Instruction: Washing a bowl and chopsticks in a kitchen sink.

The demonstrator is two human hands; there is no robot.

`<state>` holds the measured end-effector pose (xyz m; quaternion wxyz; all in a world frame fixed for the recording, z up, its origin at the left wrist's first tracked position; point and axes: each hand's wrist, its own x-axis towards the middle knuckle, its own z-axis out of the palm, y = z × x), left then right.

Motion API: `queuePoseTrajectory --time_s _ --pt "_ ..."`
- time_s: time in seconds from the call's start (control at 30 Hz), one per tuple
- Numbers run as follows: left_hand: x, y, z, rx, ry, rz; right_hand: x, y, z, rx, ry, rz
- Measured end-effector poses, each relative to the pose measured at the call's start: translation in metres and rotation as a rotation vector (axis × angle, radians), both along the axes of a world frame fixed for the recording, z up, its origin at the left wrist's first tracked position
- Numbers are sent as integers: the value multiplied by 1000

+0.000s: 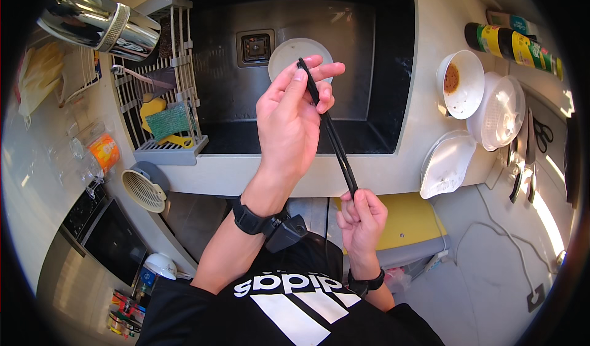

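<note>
A pair of black chopsticks [339, 148] runs slantwise across the sink's near edge. My left hand [292, 111] is over the sink with the far ends of the chopsticks between its thumb and fingers; its palm shows and two fingers stick out. Lower and to the right, my right hand [362, 217] pinches their near ends with thumb and fingertips. Beyond my left hand, partly hidden by it, a white plate [288, 51] lies in the dark sink [341, 98] beside the drain [255, 48].
Left of the sink stand a metal rack [182, 55] with a green scouring pad [168, 121], a chrome faucet or spout [108, 25] and a strainer basket [144, 187]. On the right are a bowl with brown sauce residue [463, 85], stacked plates [447, 164], a lidded container [502, 111], bottles [511, 46] and knives [528, 148].
</note>
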<state>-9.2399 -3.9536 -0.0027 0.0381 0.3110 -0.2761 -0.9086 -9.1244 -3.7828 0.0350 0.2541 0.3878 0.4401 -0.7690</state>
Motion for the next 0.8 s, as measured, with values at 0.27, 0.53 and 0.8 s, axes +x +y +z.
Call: queuePoseTrajectory --time_s 0.27,0.53,0.8 --pt "0 -6 13 -25 54 -22 2 0 0 -30 43 0" --pt "3 -5 4 -6 -16 -16 1 0 0 -20 26 22" --pt "7 10 -8 64 -137 -62 -15 -20 7 28 -36 95"
